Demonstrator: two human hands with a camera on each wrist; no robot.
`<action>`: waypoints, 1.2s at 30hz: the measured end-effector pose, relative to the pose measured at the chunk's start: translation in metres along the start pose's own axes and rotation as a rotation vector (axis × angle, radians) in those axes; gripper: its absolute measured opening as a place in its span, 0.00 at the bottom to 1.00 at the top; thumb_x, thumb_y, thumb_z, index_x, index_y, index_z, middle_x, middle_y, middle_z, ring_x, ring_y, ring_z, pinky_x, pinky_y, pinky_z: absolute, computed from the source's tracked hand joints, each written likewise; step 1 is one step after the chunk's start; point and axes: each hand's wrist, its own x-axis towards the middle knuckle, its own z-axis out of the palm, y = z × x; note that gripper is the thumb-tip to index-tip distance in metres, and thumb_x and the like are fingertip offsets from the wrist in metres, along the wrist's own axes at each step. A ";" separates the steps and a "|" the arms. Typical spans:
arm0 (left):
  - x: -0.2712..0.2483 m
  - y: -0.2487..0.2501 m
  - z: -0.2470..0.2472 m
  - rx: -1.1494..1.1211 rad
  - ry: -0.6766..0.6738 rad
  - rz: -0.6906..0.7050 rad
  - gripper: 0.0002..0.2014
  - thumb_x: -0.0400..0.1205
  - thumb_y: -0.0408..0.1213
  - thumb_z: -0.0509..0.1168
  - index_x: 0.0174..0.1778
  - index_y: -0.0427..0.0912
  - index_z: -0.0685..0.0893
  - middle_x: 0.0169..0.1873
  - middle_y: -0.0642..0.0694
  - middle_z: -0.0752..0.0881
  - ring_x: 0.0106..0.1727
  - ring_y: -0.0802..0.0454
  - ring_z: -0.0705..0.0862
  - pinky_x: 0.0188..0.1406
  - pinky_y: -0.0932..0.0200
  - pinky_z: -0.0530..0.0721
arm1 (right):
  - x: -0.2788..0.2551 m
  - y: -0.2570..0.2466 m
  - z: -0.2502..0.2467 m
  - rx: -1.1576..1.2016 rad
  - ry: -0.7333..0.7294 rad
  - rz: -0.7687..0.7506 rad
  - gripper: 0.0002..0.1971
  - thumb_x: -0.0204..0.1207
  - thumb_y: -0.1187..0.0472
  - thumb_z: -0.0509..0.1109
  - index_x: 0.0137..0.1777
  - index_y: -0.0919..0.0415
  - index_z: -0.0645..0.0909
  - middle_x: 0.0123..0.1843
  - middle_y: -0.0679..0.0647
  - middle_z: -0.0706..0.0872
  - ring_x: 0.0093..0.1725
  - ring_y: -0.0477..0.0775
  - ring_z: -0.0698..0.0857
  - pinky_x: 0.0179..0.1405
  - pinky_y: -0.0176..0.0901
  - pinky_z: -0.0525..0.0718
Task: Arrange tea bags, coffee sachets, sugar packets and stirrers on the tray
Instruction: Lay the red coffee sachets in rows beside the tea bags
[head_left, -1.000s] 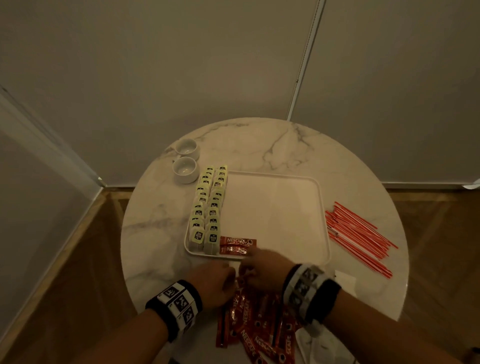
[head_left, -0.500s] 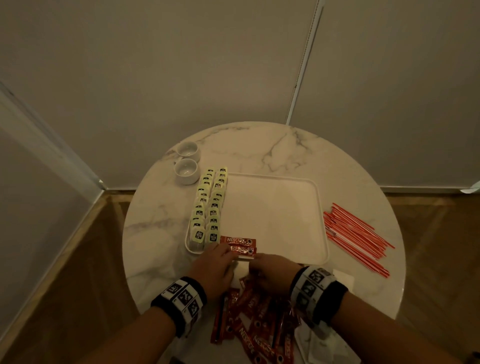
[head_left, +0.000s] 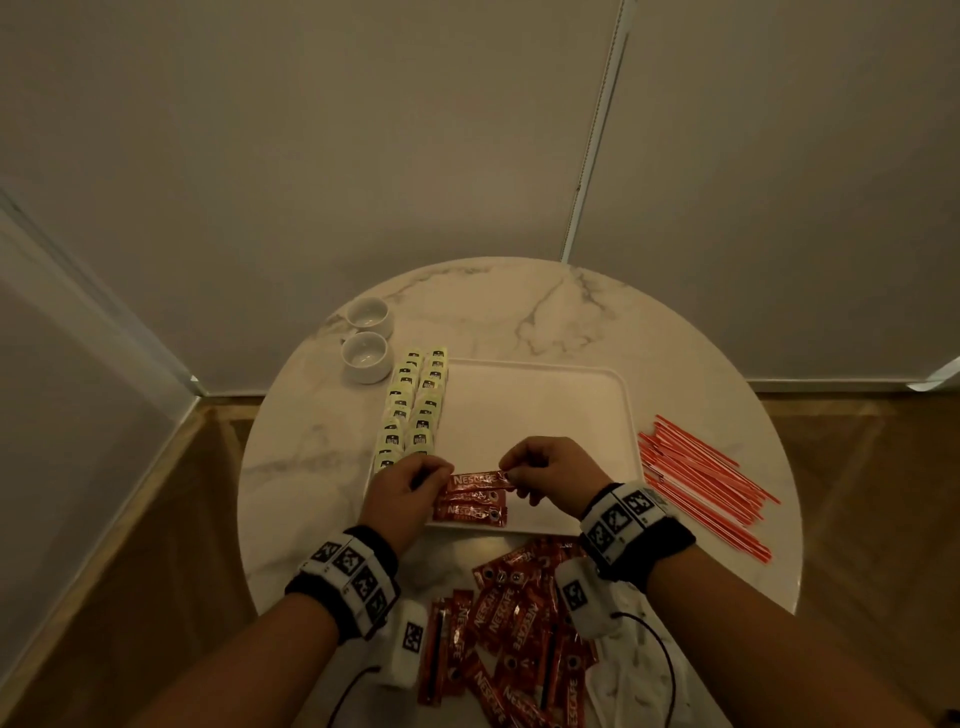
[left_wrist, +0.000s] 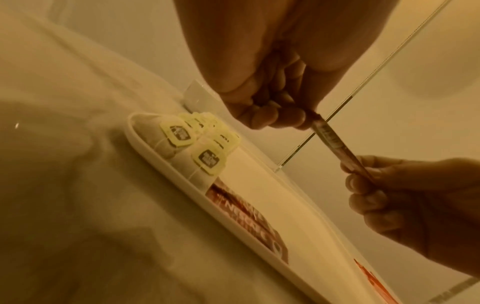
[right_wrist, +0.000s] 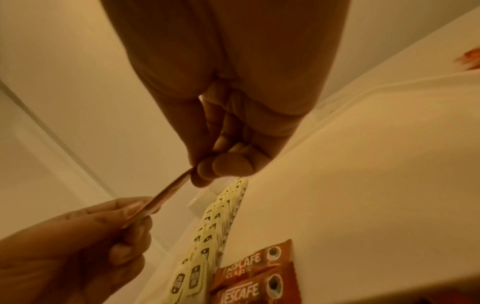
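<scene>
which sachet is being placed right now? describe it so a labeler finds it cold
On the white tray, beside the tea bags, both hands stretch one red coffee sachet by its ends. Unlike the two sachets lying flat beneath, it is lifted.

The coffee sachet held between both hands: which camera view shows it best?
The head view: the coffee sachet faces up, label readable, the left hand and right hand pinching its ends. Both wrist views show it edge-on only.

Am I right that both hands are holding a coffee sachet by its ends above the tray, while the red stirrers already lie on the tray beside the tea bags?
Not quite. The left hand and right hand do hold the coffee sachet by its ends above the tray, but the head view shows the red stirrers on the table, right of the tray; only the tea bags are on it.
</scene>
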 end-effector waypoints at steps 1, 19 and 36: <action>0.003 0.001 -0.002 0.008 -0.005 0.000 0.07 0.81 0.32 0.66 0.41 0.49 0.85 0.42 0.53 0.86 0.44 0.60 0.83 0.40 0.71 0.80 | 0.002 0.001 0.000 0.013 -0.003 0.007 0.07 0.75 0.71 0.69 0.45 0.59 0.85 0.39 0.65 0.88 0.35 0.52 0.83 0.34 0.42 0.84; 0.005 -0.026 0.007 0.718 -0.139 0.378 0.12 0.78 0.31 0.66 0.56 0.42 0.87 0.56 0.48 0.83 0.60 0.51 0.76 0.64 0.57 0.69 | 0.063 0.024 0.010 -0.225 0.097 0.287 0.07 0.74 0.67 0.71 0.49 0.63 0.89 0.33 0.50 0.84 0.30 0.44 0.80 0.25 0.31 0.76; -0.010 -0.027 0.009 1.057 -0.384 0.312 0.20 0.84 0.47 0.55 0.74 0.57 0.73 0.70 0.54 0.74 0.72 0.48 0.65 0.70 0.47 0.61 | 0.074 0.029 0.031 -0.500 0.019 0.170 0.06 0.73 0.61 0.74 0.48 0.55 0.89 0.43 0.48 0.83 0.43 0.46 0.81 0.40 0.34 0.75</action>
